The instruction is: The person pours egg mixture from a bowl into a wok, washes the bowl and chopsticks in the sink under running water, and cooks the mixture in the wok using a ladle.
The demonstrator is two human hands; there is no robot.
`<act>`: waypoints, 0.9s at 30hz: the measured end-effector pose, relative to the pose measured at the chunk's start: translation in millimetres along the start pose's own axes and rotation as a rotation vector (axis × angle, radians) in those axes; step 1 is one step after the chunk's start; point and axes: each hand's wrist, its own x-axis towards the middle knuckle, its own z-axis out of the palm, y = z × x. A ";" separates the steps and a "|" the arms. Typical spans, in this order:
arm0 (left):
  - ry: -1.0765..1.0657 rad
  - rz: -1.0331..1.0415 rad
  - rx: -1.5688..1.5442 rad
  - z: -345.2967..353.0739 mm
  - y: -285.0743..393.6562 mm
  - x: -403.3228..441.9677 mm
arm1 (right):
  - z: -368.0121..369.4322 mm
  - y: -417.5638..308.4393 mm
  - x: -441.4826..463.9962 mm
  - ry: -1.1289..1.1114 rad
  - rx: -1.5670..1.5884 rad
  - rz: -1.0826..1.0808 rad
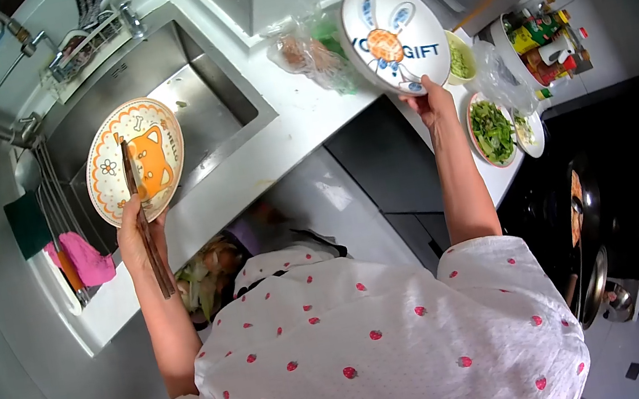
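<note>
head view, left hand (131, 237) curled round a cream-and-orange patterned dish (151, 162) and brown chopsticks (129, 169) at a steel sink (218, 72), right hand (433, 104) pinching the rim of a round white blue-and-orange-printed dish (393, 37) near the white bench (267, 142)

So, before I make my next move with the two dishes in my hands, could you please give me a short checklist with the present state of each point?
1. Left hand holds the orange-patterned dish: ok, near its lower rim.
2. Chopsticks held: ok, in the same hand, crossing in front of that dish.
3. Right hand holds the white dish: ok, at the rim.
4. Dishes apart from each other: ok, a wide gap between them.
5. Sink free of scraps: not ok, a small greenish bit lies in it.
6. Both dishes dry: cannot tell.
</note>
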 end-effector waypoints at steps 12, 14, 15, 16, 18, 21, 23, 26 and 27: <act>0.120 0.072 0.079 -17.1 9.4 -29.8 | 36.3 15.8 127.7 0.108 0.194 0.123; 0.148 0.059 0.082 -21.2 10.5 -32.3 | 34.1 25.5 148.3 0.113 0.294 0.071; 0.182 0.040 0.099 -21.2 12.2 -35.1 | 30.3 24.6 155.0 0.049 0.284 0.118; 0.211 0.022 0.115 -21.4 14.3 -36.5 | 26.6 24.1 160.1 -0.014 0.276 0.163; 0.145 0.058 0.024 -22.6 14.4 -35.2 | 27.0 19.3 163.6 0.056 0.261 0.235; 0.169 0.059 0.003 -28.3 14.1 -29.8 | 20.3 24.0 161.3 0.039 0.190 0.108; 0.196 0.049 0.017 -36.9 12.2 -23.2 | 12.5 20.7 153.8 -0.016 0.190 0.089; 0.167 0.097 -0.009 -36.7 14.1 -17.8 | 38.7 10.8 67.2 0.468 -0.953 -0.759; 0.183 0.090 -0.035 -38.6 13.2 -13.1 | 60.9 8.5 40.9 0.418 -0.982 -0.893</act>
